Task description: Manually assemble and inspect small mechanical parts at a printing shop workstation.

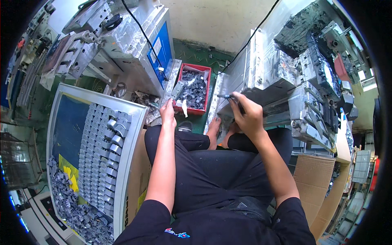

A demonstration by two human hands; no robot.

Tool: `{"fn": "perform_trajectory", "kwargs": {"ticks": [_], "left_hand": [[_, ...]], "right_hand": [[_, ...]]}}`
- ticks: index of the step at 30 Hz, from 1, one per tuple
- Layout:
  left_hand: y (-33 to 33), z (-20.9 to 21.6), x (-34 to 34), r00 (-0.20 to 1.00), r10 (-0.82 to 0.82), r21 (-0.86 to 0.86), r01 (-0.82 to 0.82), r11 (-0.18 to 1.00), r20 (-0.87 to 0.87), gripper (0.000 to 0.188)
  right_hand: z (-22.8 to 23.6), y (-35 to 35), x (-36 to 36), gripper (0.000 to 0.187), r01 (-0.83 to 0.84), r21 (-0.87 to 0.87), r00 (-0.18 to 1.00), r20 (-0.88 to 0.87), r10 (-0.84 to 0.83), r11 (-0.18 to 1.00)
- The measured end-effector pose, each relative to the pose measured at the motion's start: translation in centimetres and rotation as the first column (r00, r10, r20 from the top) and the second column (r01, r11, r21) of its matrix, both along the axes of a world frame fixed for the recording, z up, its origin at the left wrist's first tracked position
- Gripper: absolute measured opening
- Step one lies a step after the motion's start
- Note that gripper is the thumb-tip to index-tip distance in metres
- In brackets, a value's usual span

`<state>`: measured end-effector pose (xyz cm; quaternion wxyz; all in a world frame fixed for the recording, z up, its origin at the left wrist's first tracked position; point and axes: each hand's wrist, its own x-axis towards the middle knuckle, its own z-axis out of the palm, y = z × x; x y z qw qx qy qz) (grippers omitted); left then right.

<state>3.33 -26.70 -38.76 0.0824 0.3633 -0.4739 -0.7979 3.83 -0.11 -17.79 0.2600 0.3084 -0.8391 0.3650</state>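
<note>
Holding a grey part (178,89), the L hand (168,114) was extended fwd, its thumb and fingers closed on the part's near end. The part was tilted and held at the L edge of a red bin (198,111); whether the bin was touched by it couldn't be told. By the R hand (248,115), a slim dark tool (225,96) was gripped betw. thumb and fingertips, its tip pointed L, toward the bin but apart from it. The 2 hands were held well apart, approx. level w/ each other.

Inside the bin, loose grey pieces (194,86) were heaped, and a white strip (184,107) was draped at its near edge. The bin was set on a green floor (216,61), betw. 2 large metal machines; on the L machine (134,45) a blue panel (160,48) was mounted.

To the L, a metal-framed tray (69,122) was placed. In it, curved grey pieces (96,151) were lined up in several rows, w/ a loose pile (77,204) gathered at its near-L side and a yellow sheet (70,173) partly covered. To the R, an open cardboard box (312,175) was positioned, its contents mostly hidden.
</note>
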Motion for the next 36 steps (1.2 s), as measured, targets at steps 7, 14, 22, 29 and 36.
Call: {"fn": "perform_trajectory", "kwargs": {"ticks": [7, 14, 22, 29, 36], "left_hand": [[-0.9, -2.1, 0.4, 0.999, -0.016, -0.064, 0.014, 0.998, -0.042, 0.026], [-1.0, -2.0, 0.7, 0.996, -0.077, -0.144, 0.084, 0.986, 0.049, 0.03], [-1.5, -2.2, 1.2, 0.984, -0.108, -0.173, 0.132, 0.976, 0.142, 0.024], [-0.3, -0.8, 1.0, 0.979, -0.161, -0.225, 0.185, 0.957, 0.121, 0.026], [-0.2, -0.1, 0.9, 0.977, -0.189, -0.218, 0.206, 0.954, 0.097, 0.03]], "right_hand": [[-2.2, 2.6, 1.2, 0.03, -0.118, 0.099, 0.953, -0.268, 0.14, 0.988], [-2.1, 2.6, 1.1, 0.036, -0.289, -0.031, 0.92, -0.285, 0.268, 0.957], [-4.3, 2.5, -0.2, 0.024, -0.007, -0.301, 0.998, 0.055, 0.024, 0.954], [-6.4, 2.6, -0.9, 0.017, 0.19, -0.464, 0.911, 0.413, 0.022, 0.865], [-7.4, 2.3, -1.7, 0.016, 0.213, -0.523, 0.847, 0.52, 0.111, 0.826]]}}
